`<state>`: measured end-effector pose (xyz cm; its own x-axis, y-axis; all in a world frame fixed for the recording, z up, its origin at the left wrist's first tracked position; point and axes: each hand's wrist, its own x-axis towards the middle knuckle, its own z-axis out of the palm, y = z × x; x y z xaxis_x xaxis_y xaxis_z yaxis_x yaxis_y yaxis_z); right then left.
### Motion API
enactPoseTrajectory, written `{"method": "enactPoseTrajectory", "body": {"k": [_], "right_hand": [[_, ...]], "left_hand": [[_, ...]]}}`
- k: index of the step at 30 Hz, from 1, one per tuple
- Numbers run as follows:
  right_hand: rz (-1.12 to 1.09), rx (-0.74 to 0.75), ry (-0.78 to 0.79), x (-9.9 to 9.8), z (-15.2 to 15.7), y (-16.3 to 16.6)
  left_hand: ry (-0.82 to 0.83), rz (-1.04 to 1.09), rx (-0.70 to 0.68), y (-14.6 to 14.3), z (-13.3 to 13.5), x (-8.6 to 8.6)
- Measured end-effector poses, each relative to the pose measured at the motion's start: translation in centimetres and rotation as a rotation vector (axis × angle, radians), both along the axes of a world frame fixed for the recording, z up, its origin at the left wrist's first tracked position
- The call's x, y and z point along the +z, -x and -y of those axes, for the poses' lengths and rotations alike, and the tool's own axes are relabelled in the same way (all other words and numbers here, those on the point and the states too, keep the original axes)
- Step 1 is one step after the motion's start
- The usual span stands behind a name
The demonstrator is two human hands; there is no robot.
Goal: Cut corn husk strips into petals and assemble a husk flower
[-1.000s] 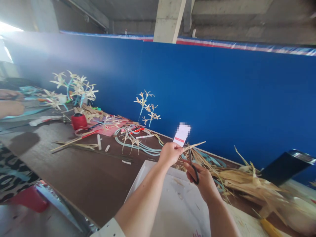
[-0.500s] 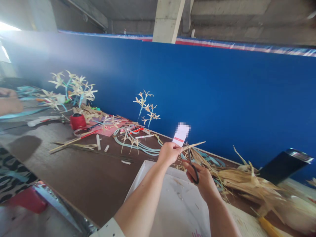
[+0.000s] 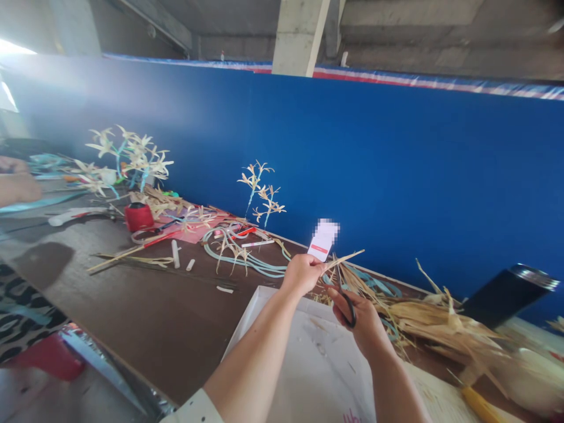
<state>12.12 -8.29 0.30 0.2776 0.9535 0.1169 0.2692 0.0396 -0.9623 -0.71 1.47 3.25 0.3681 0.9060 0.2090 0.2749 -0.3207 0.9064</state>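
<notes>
My left hand (image 3: pixel 303 274) is closed on one end of a narrow, straw-coloured dried husk strip (image 3: pixel 350 255), which points up to the right. In my right hand (image 3: pixel 359 317) is a pair of scissors (image 3: pixel 350 308) with black handles, my fingers through the loops. The scissor blades rise beside the strip, close to my left fingertips; whether they touch it I cannot tell. Both hands are over the far edge of a white box lid (image 3: pixel 317 352). Behind my left hand stands a bright phone or card (image 3: pixel 319 249), partly blurred out.
Dried husks (image 3: pixel 436 320) and a dark tumbler (image 3: pixel 506 294) lie at the right, near a yellow-handled tool (image 3: pixel 480 405). Light blue tubing (image 3: pixel 247 264), a red spool (image 3: pixel 138 217) and husk flowers (image 3: pixel 259 194) are to the left. Another person's hand (image 3: pixel 17 182) shows at the far left.
The free tip of the husk strip has shifted slightly left and down. Both hands stay almost in place, the scissors still beside the strip.
</notes>
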Motion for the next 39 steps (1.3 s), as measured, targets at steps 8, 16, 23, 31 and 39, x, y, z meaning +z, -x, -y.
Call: {"method": "enactPoseTrajectory", "body": {"k": [8,16,23,31,39], "right_hand": [[0.006,0.015,-0.008,0.0,0.0,0.0],[-0.108,0.023,0.035,-0.7,-0.2,-0.2],[-0.329,0.050,0.091,-0.6,0.1,-0.2],[-0.500,0.093,0.091,-0.3,0.4,0.1],[-0.394,0.082,0.023,-0.2,0.4,-0.1]], "left_hand": [[0.008,-0.014,-0.011,0.1,0.1,0.1],[-0.020,-0.047,-0.031,0.0,0.1,-0.2],[0.147,0.007,-0.113,-0.5,0.1,-1.0],[0.254,0.128,-0.163,-0.6,0.5,-0.6],[0.178,0.081,-0.140,-0.6,0.5,-0.7]]}}
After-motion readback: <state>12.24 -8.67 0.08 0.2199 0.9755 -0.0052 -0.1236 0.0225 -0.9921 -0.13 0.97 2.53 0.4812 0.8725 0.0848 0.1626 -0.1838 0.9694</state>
